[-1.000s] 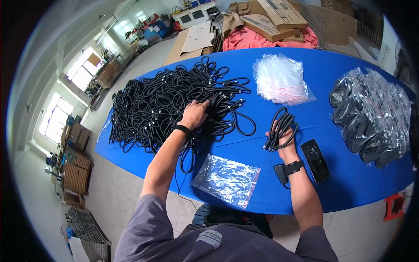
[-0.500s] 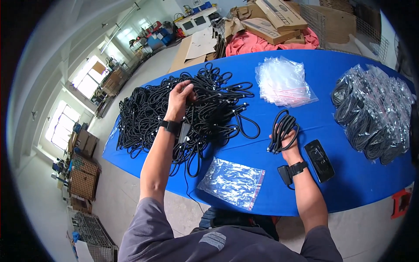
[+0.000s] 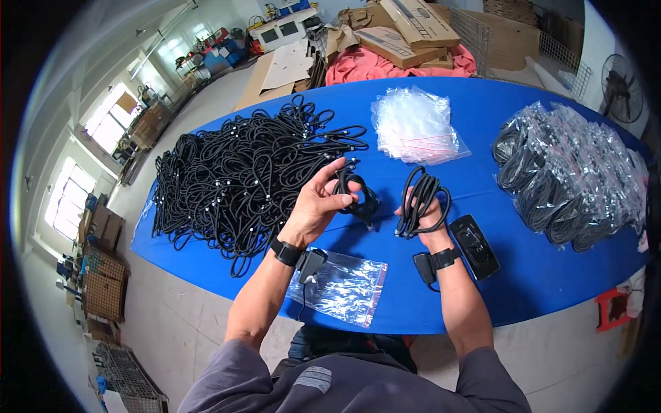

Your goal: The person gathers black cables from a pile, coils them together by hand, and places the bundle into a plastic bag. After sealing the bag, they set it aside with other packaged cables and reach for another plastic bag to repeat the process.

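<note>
My left hand (image 3: 315, 205) is closed on a black cord loop (image 3: 368, 206), which dangles from the fingers over the table's middle. To its right, my right hand (image 3: 432, 219) grips a bundle of looped black cords (image 3: 417, 199) with small silvery ends. Both hands are above the blue-covered table. Left of them spreads a large tangled pile of black cords (image 3: 220, 172) with silvery ends. A clear plastic bag (image 3: 344, 292) with a reddish edge lies flat near the front edge, partly behind my left wrist. A black phone-shaped object (image 3: 474, 246) rests beside my right wrist.
A stack of clear bags (image 3: 416, 127) lies at the table's far side. Filled bags of black cords (image 3: 571, 172) are heaped at the right. Cardboard boxes (image 3: 413, 34) on pink cloth stand beyond the table. Each wrist wears a strapped black device, with a cable visible.
My left hand has come away from the cord pile toward my right hand, bringing a cord loop with it. My right hand still holds its bundle. The whole view has shifted slightly.
</note>
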A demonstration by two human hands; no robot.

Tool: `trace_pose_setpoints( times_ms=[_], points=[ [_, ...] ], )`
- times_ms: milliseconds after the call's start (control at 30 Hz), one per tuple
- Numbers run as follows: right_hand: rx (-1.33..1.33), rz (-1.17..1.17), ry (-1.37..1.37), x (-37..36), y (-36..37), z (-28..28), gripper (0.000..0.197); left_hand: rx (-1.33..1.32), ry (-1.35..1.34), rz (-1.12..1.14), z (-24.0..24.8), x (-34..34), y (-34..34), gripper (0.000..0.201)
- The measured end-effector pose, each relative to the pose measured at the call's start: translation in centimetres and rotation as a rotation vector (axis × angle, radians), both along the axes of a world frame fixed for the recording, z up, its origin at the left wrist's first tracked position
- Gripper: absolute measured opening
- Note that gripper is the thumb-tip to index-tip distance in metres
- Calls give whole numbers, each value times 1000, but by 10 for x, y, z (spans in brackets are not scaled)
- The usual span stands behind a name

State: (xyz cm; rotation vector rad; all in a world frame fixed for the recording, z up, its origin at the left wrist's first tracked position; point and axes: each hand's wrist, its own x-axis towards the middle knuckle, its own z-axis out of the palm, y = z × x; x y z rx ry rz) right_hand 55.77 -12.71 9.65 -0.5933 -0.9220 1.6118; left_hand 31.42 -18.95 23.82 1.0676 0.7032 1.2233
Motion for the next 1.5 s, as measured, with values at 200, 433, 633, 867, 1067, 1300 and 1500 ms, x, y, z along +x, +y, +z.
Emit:
trace_pose_setpoints(
  times_ms=[200,433,633,867,1067,1300,1500],
  points=[
    [112,208,156,4,0,2,38,-38,131,41,-10,24,3,74],
    [-51,167,-128,-5,16,-17,31,-82,55,69,-48,50,17,75],
    [494,-175,-371,-20,14,-34,28,103,188,27,-54,84,8,89],
    [181,-134,-78,-44,0,-37,24,363,686,358,-61,95,3,94],
    [90,50,-7,-51,-26,-6,28,271,411,52,-50,41,8,83],
    [138,-67,-164,-94,-42,-13,29,525,756,447,-81,17,-10,74],
    [225,-256,-88,-125,-66,-11,22,803,865,610,-75,4,-38,65]
  ],
)
